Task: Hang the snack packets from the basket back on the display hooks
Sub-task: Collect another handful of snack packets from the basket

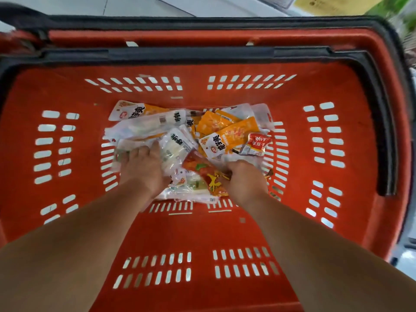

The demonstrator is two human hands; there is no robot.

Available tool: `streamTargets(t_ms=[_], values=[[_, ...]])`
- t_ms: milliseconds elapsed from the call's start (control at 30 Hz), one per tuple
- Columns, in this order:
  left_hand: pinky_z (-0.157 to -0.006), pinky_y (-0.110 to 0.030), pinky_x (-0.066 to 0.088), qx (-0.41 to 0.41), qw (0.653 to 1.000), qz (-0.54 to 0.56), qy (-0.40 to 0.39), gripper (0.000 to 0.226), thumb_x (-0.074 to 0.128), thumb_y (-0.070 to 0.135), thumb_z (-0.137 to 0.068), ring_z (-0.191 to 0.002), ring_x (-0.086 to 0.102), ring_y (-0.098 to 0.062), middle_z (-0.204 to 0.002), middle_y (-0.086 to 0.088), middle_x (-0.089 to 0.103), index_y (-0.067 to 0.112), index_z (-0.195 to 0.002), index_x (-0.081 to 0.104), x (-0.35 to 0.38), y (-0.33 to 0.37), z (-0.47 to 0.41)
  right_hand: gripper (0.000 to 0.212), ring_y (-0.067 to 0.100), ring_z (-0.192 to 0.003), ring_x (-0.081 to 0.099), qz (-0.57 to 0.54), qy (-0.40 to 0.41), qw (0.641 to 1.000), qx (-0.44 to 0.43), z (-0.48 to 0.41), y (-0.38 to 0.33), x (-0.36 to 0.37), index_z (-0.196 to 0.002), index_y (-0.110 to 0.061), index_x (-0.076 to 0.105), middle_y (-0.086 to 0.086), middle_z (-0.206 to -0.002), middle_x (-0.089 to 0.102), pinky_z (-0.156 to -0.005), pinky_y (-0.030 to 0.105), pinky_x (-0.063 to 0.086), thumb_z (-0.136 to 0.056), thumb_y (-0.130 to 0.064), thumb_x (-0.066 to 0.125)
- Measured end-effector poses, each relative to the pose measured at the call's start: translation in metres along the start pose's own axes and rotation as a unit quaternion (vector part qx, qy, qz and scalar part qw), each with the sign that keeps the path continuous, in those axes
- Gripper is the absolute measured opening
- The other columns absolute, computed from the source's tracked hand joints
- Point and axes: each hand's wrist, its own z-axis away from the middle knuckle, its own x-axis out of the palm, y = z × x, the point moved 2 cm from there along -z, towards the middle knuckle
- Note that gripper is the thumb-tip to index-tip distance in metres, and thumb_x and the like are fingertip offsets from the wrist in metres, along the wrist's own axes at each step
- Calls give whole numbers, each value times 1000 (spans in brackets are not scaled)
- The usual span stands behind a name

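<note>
**Both hands down in the basket of packets**

A red plastic basket (225,233) with slotted walls and black handles (191,54) folded flat along its rim held a loose heap of snack packets (225,131) on its floor. The heap was glossy and crinkled: flat orange packets (234,134) at the far side, clear packets (173,147) nearer. The left hand (141,172) lay on the clear ones, its fingers (144,152) bent down into the film; whether they clamped anything could not be told. The right hand (245,181) had its fingers curled around the end of a red packet (202,170).
</note>
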Motion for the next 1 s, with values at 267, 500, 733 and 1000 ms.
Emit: streamTargets(t_ms=[267, 500, 733, 1000], values=[[-126, -59, 20, -11, 996, 91, 20, 109, 77, 68, -78, -157, 18, -36, -170, -15, 18, 21, -161, 23, 3, 6, -7, 21, 34, -93, 70, -147, 105, 980, 85, -12, 18, -29, -109, -15, 71, 10, -100, 75, -72, 31, 49, -95, -30, 70], [-125, -60, -3, 72, 997, 27, 25, 109, 61, 89, -72, -161, -2, -30, -175, -5, -3, 31, -158, 26, 8, 0, -10, 35, 32, -99, 71, -161, 78, 981, 79, -18, 21, -18, -124, -15, 69, 9, -109, 76, -80, 32, 53, -93, -32, 74], [-123, -55, 24, 47, 994, -94, 11, 126, 77, 75, -71, -150, 29, -40, -163, -20, 27, 16, -160, 10, -1, -9, -11, 36, 21, -84, 65, -191, 68, 976, 75, -10, 14, -11, -127, -12, 69, 9, -111, 76, -77, 28, 49, -95, -30, 73], [-98, -43, 50, 34, 996, -66, -45, 89, 89, 64, -65, -118, 62, -29, -128, -8, 64, 16, -132, 53, -5, -9, -8, 30, 32, -104, 71, -240, 75, 960, 120, -12, 26, -21, -121, -11, 70, 10, -114, 75, -85, 31, 52, -94, -23, 74]])
